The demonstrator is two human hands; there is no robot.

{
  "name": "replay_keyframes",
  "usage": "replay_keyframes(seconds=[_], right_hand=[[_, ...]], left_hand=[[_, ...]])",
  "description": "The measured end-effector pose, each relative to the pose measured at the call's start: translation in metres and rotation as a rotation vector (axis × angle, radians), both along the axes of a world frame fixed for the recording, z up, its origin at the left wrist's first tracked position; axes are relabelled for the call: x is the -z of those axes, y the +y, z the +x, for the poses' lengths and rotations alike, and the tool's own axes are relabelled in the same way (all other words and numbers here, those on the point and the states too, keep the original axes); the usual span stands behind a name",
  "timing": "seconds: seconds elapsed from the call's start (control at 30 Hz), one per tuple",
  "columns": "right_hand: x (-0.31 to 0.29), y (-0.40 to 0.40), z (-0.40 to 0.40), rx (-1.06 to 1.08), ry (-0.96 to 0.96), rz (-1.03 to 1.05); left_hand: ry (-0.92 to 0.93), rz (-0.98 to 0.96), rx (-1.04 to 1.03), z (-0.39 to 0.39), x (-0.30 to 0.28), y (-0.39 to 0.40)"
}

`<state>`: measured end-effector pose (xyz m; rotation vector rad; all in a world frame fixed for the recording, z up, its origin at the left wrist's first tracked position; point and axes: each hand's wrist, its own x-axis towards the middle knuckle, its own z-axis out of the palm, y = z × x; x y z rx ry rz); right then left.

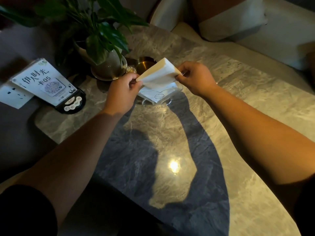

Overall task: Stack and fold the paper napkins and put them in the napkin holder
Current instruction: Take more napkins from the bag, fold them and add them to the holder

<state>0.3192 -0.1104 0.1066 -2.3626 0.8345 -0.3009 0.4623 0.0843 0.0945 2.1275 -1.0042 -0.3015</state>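
Note:
A folded stack of white paper napkins point(158, 74) hangs in the air just above a clear napkin holder point(156, 100) on the marble table. My left hand point(121, 91) pinches the stack's left corner. My right hand point(194, 76) pinches its right corner. The stack's lower point dips toward the holder's opening. White napkins point(150, 94) with a small round logo sit inside the holder, partly hidden by the held stack.
A potted green plant point(102, 48) on a saucer stands behind my left hand. A brass bowl point(145, 64) sits behind the holder. A table sign point(46, 79) with a call-button base stands at the left edge. Cushioned seats point(238, 19) line the far side.

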Motion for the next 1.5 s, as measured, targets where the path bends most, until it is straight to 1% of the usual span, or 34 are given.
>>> replay_keyframes(seconds=[0.17,0.27,0.43,0.6,0.93,1.1,1.33,1.5], right_hand=[[0.004,0.003,0.003,0.003,0.036,0.014],[0.006,0.004,0.007,-0.004,0.099,-0.001],[0.01,0.002,0.013,-0.016,0.229,0.014],[0.014,0.001,0.014,-0.002,0.265,0.034],[0.013,-0.001,0.014,-0.009,0.324,0.017],[0.014,0.0,0.014,-0.01,0.403,0.002],[0.015,-0.001,0.012,-0.012,0.431,-0.004],[0.016,0.0,0.011,-0.05,0.453,-0.066]], left_hand=[[0.001,0.033,0.009,0.003,0.002,0.0],[-0.014,0.072,0.021,0.007,0.005,-0.001],[-0.018,0.171,0.056,0.012,0.01,-0.001],[-0.018,0.257,0.086,0.014,0.015,0.0],[0.0,0.228,0.077,0.017,0.019,-0.001],[-0.035,0.215,0.088,0.015,0.021,-0.002],[-0.041,0.208,0.077,0.015,0.022,-0.005],[-0.029,0.214,0.076,0.016,0.025,-0.007]])
